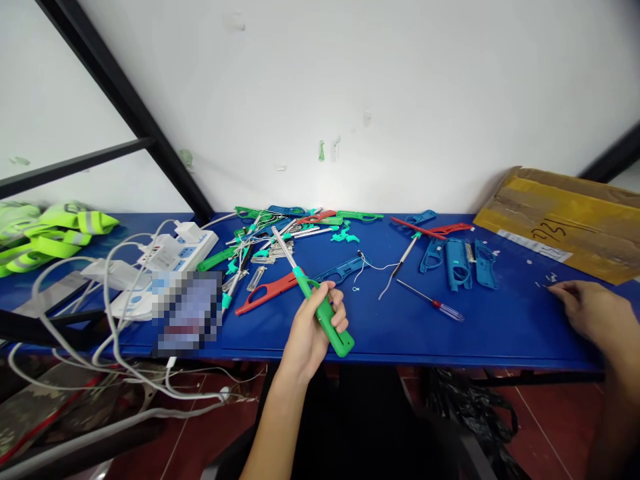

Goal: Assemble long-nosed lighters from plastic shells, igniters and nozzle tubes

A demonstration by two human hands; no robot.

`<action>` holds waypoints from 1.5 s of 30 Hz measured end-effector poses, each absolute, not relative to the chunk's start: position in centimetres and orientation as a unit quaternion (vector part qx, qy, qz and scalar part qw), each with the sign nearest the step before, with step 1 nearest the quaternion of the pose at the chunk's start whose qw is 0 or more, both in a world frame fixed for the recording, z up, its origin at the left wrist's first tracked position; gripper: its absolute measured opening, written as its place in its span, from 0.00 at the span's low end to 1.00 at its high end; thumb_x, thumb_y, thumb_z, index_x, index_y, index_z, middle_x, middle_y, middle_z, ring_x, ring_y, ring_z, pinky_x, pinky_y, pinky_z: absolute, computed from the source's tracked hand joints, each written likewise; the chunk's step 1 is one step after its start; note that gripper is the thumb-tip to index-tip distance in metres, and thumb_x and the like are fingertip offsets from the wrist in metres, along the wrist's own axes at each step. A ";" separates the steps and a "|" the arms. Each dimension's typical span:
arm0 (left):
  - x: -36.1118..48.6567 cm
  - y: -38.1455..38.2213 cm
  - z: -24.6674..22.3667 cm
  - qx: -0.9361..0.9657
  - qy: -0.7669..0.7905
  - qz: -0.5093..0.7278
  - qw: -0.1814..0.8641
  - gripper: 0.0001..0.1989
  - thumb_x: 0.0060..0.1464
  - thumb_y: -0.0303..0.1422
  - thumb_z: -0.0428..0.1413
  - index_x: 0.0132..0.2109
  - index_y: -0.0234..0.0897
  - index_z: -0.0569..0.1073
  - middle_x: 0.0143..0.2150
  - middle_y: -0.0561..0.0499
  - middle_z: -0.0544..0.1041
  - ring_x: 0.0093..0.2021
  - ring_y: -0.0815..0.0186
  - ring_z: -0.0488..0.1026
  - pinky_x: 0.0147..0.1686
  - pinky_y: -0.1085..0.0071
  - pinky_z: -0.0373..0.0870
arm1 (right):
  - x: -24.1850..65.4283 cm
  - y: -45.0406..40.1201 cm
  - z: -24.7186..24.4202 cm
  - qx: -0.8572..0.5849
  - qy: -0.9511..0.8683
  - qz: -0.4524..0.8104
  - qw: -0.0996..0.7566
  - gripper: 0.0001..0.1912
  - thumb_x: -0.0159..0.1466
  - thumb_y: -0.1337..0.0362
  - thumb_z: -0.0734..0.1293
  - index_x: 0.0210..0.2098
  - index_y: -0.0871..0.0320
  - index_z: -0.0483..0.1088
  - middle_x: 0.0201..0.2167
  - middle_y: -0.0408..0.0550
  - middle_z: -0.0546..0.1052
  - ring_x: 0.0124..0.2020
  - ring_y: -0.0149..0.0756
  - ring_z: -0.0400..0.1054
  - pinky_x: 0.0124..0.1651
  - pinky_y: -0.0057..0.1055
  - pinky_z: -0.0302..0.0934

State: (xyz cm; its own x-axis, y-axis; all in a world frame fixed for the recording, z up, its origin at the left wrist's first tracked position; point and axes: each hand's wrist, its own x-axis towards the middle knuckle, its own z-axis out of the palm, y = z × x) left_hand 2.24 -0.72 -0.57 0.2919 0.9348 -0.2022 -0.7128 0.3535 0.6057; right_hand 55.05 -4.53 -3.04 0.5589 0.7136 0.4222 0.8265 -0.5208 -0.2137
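My left hand point(315, 327) is wrapped round the green handle of a long-nosed lighter point(327, 320), its metal tube pointing up and away. At the far right, my right hand point(595, 313) has its fingertips pinched together on the table beside a few small screws point(551, 277); whatever they grip is too small to make out. A screwdriver point(440, 305) with a clear and red handle lies between the hands. Just beyond the held lighter are a red handle shell point(275, 291) and a blue handle shell point(343, 270) with thin wires.
Lighter tubes, teal triggers point(345, 233) and coloured shells are heaped at the back. Blue casing parts point(457, 263) lie right of centre. A taped cardboard box point(565, 220) stands back right. Power strips point(165, 273) with cables and a blurred phone point(189, 313) occupy the left.
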 end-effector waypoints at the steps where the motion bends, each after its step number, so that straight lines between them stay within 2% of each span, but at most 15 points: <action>1: 2.2 -0.7 -0.6 0.206 0.271 0.530 0.777 0.19 0.58 0.38 0.72 0.47 0.34 0.73 0.34 0.56 0.69 0.24 0.75 0.63 0.23 0.76 0.63 | 54.6 -4.7 -3.0 -0.864 -0.439 -0.128 0.210 0.21 0.71 0.63 0.69 0.21 0.55 0.72 0.30 0.63 0.80 0.32 0.46 0.71 0.39 0.44 0.61; 4: 2.2 -0.9 -0.4 0.211 0.274 0.530 0.774 0.20 0.58 0.40 0.72 0.47 0.35 0.74 0.34 0.56 0.69 0.24 0.74 0.63 0.24 0.76 0.63 | 52.8 -5.4 -2.5 -0.872 -0.399 -0.108 0.262 0.17 0.73 0.61 0.65 0.26 0.53 0.69 0.32 0.67 0.79 0.35 0.51 0.71 0.43 0.49 0.61; 7: 2.3 -0.9 -0.2 0.211 0.269 0.541 0.768 0.24 0.61 0.51 0.69 0.46 0.34 0.74 0.33 0.54 0.70 0.24 0.72 0.64 0.24 0.74 0.65 | 49.1 -6.4 -1.9 -0.855 -0.393 -0.080 0.329 0.16 0.74 0.51 0.62 0.34 0.52 0.68 0.29 0.62 0.77 0.32 0.50 0.71 0.42 0.50 0.63; 10: 2.9 -0.7 -0.1 0.205 0.266 0.551 0.764 0.31 0.62 0.60 0.63 0.47 0.34 0.74 0.34 0.52 0.72 0.25 0.70 0.66 0.24 0.73 0.66 | 42.3 -6.9 -2.0 -0.797 -0.462 0.016 0.389 0.24 0.72 0.38 0.62 0.42 0.54 0.70 0.31 0.55 0.79 0.27 0.44 0.73 0.35 0.42 0.67; 12: 3.4 -0.4 0.0 0.200 0.263 0.555 0.764 0.32 0.62 0.63 0.62 0.47 0.34 0.74 0.35 0.51 0.72 0.25 0.70 0.66 0.24 0.73 0.66 | 36.3 -6.9 -2.3 -0.743 -0.524 0.091 0.406 0.28 0.72 0.34 0.61 0.45 0.54 0.71 0.32 0.51 0.80 0.28 0.40 0.73 0.33 0.36 0.69; 14: 3.9 -0.1 -0.2 0.195 0.256 0.566 0.759 0.32 0.63 0.63 0.60 0.45 0.35 0.74 0.35 0.52 0.71 0.25 0.71 0.65 0.23 0.74 0.65 | 30.3 -6.5 -2.5 -0.682 -0.584 0.159 0.411 0.26 0.75 0.37 0.61 0.45 0.53 0.72 0.29 0.44 0.76 0.26 0.35 0.70 0.33 0.32 0.69; 17: 4.1 -0.1 -0.4 0.187 0.247 0.592 0.744 0.30 0.64 0.62 0.59 0.43 0.36 0.74 0.34 0.53 0.69 0.24 0.72 0.63 0.21 0.76 0.63 | 23.1 -5.9 -2.2 -0.538 -0.644 0.268 0.474 0.17 0.79 0.48 0.61 0.44 0.54 0.71 0.36 0.46 0.76 0.29 0.32 0.68 0.32 0.29 0.66; 19: 3.9 -0.3 -0.6 0.177 0.238 0.600 0.743 0.29 0.65 0.61 0.59 0.42 0.36 0.74 0.34 0.54 0.68 0.24 0.73 0.62 0.20 0.77 0.62 | 20.4 -5.6 -1.9 -0.492 -0.673 0.266 0.485 0.14 0.80 0.53 0.61 0.44 0.54 0.71 0.38 0.46 0.77 0.33 0.32 0.70 0.37 0.29 0.67; 25: 3.5 -0.2 -0.7 0.143 0.216 0.607 0.751 0.30 0.67 0.61 0.56 0.41 0.36 0.73 0.32 0.55 0.66 0.21 0.75 0.59 0.17 0.78 0.59 | 19.1 -5.3 -1.5 -0.418 -0.761 0.260 0.423 0.07 0.80 0.65 0.62 0.44 0.53 0.70 0.40 0.46 0.76 0.40 0.34 0.70 0.45 0.29 0.66; 38: 3.8 0.0 -0.6 0.146 0.221 0.617 0.741 0.30 0.65 0.61 0.60 0.41 0.35 0.74 0.30 0.56 0.67 0.19 0.76 0.59 0.15 0.79 0.57 | 18.8 -5.2 -1.9 -0.426 -0.784 0.269 0.362 0.08 0.81 0.63 0.61 0.44 0.53 0.69 0.43 0.46 0.76 0.42 0.34 0.71 0.47 0.30 0.65; 42: 3.9 -0.1 -0.8 0.139 0.211 0.624 0.739 0.30 0.67 0.61 0.57 0.40 0.35 0.74 0.30 0.56 0.66 0.18 0.76 0.58 0.14 0.80 0.56 | 19.0 -5.0 -2.0 -0.416 -0.786 0.285 0.358 0.05 0.80 0.63 0.63 0.45 0.52 0.70 0.43 0.46 0.76 0.43 0.35 0.72 0.48 0.31 0.65; 45: 3.9 0.0 -1.0 0.131 0.201 0.622 0.746 0.31 0.70 0.61 0.53 0.40 0.35 0.75 0.29 0.56 0.65 0.18 0.76 0.57 0.14 0.80 0.57 | 19.2 -5.0 -1.9 -0.428 -0.775 0.306 0.350 0.02 0.79 0.62 0.65 0.48 0.51 0.71 0.43 0.44 0.75 0.39 0.34 0.69 0.45 0.30 0.64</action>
